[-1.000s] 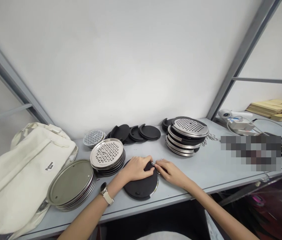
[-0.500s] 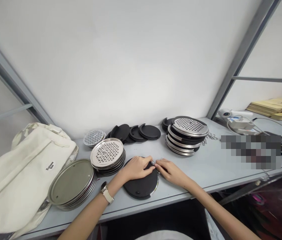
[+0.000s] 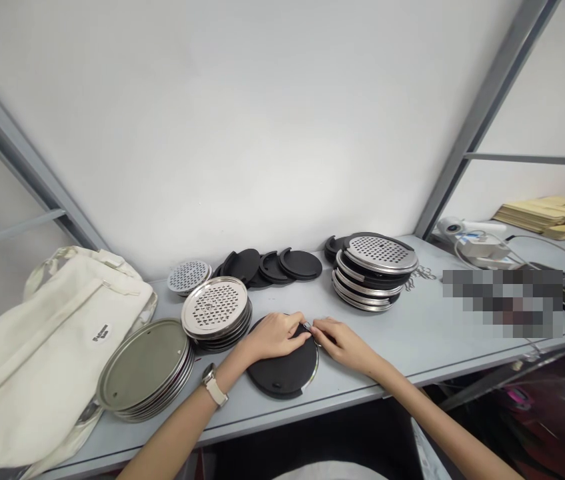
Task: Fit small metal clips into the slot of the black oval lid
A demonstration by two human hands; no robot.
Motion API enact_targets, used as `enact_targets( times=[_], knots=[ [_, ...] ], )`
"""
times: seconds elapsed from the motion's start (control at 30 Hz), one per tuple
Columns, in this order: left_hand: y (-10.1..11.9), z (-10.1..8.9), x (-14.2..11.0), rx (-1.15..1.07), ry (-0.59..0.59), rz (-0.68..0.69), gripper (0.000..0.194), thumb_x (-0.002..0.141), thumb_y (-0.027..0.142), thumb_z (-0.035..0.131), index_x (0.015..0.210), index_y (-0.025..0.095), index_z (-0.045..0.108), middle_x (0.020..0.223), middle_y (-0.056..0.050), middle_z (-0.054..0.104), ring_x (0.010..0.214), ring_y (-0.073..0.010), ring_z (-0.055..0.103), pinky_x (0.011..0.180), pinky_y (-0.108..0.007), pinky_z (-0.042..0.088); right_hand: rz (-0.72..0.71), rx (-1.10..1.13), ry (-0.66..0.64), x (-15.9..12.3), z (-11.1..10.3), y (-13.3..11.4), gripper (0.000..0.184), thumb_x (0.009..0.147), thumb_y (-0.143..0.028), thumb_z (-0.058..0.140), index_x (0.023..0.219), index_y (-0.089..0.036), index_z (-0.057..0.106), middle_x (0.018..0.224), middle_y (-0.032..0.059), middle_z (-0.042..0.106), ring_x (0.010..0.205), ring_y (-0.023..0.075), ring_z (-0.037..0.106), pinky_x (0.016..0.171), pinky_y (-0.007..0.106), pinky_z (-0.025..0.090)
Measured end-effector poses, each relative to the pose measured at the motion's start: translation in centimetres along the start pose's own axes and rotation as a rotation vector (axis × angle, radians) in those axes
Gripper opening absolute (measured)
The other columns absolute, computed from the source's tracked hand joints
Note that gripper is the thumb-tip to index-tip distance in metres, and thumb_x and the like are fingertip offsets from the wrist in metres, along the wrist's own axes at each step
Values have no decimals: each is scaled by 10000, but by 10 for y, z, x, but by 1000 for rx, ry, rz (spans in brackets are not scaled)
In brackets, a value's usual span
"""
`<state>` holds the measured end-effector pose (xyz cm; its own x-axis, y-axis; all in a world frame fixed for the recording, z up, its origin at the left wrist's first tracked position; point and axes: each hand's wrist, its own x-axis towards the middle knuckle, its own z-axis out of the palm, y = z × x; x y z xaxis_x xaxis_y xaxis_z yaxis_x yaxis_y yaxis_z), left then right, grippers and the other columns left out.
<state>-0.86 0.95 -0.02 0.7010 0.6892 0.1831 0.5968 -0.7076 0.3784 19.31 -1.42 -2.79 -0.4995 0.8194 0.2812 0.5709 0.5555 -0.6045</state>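
A round black disc [image 3: 282, 370] with a strip of shiny metal at its right edge lies near the table's front. My left hand [image 3: 277, 335] rests over its upper part, holding it, with thumb and forefinger at the upper right edge. At that same edge, my right hand [image 3: 338, 340] pinches a small bent metal clip [image 3: 307, 327]. The fingertips of both hands nearly meet around the clip, and they partly hide it. Whether the clip is hooked through the disc I cannot tell.
Left are a cream bag [image 3: 57, 347], a stack of olive round plates [image 3: 145, 365] and perforated metal discs [image 3: 215, 307]. Black round lids [image 3: 302, 265] lie along the wall. Right stand a metal-and-black stack [image 3: 377, 257], loose metal clips [image 3: 419, 273] and yellowish flat packs [image 3: 552, 217].
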Motion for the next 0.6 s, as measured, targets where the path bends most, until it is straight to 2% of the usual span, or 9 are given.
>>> enact_targets(
  times=[0.13, 0.27, 0.4, 0.5, 0.6],
  knots=[
    [1, -2, 0, 31, 9, 32, 127, 914, 273, 447, 961, 215, 549, 590, 55, 478, 536, -110, 487, 543, -230, 300, 66, 27, 9, 1, -1, 1, 339, 967, -321, 312, 652, -207, 367, 580, -42, 399, 576, 130, 417, 573, 244, 328],
    [3, -4, 0, 69, 3, 57, 141, 916, 249, 424, 986, 221, 543, 601, 48, 498, 547, -121, 508, 552, -236, 300, 88, 62, 9, 1, -1, 0, 315, 960, -310, 314, 662, -208, 333, 592, -51, 376, 565, 117, 389, 554, 239, 296],
    [6, -3, -1, 137, 55, -44, 223, 872, 302, 482, 1073, 206, 472, 600, 47, 517, 546, -153, 527, 524, -254, 286, 98, 96, 6, 1, -2, 0, 309, 959, -304, 315, 665, -208, 316, 587, -59, 344, 560, 110, 363, 551, 237, 278],
    [7, -1, -1, 236, 101, -109, 209, 840, 352, 510, 981, 204, 467, 653, 24, 566, 577, -175, 551, 519, -274, 265, 101, 114, 9, 1, -1, 0, 301, 955, -298, 326, 667, -209, 307, 588, -62, 334, 561, 108, 351, 549, 235, 273],
    [8, 0, -1, 305, 82, -99, 141, 842, 346, 488, 851, 207, 464, 683, 6, 589, 605, -180, 564, 531, -284, 257, 98, 127, 6, 0, -1, 0, 286, 952, -291, 336, 679, -211, 310, 594, -64, 333, 561, 108, 349, 547, 232, 273]
  ],
)
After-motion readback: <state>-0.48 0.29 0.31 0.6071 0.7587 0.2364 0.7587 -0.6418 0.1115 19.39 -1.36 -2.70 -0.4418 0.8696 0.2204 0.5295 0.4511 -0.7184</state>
